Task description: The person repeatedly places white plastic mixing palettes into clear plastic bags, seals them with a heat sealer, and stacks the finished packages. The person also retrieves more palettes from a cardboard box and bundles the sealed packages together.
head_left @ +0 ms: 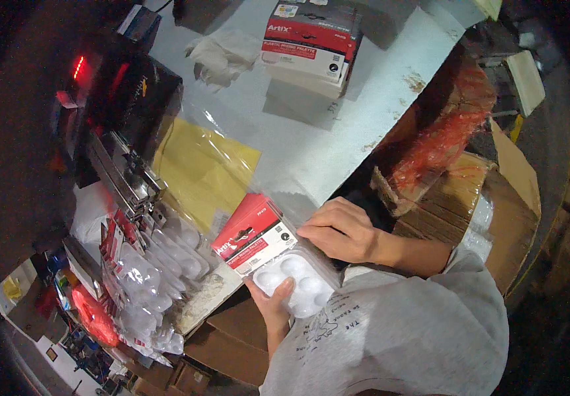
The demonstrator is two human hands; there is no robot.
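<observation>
So both hands are on a white plastic paint palette [296,284] with round wells, sitting just below the middle of the frame, right at the table's near edge. It's in a clear sleeve with a red and white header card [253,232] at its upper-left end. The left hand [273,298] grips it from underneath, thumb pressed over the lower edge onto one of the wells, so that's a proper closed hold on the palette. The right hand [343,231] lies flat-ish on the upper right corner of the pack, fingers curled over the edge and pressing down; it's touching, but I can't tell if it's actually pinching anything.

Stuff around it: a yellow sheet under clear film [202,168] lies on the white table [338,138] just above and left of the palette. Left of that, a dark machine [123,99] with a red light fills the upper left, and a metal bar [123,175] sticks out below it. A row of already bagged palettes [159,261] lies down the left side, overlapping each other. Top centre there's a stack of red and grey boxes [311,39], with a crumpled white glove [222,56] just to its left. On the right, off the table, open cardboard boxes [490,198] and some orange-red netting [440,142].
</observation>
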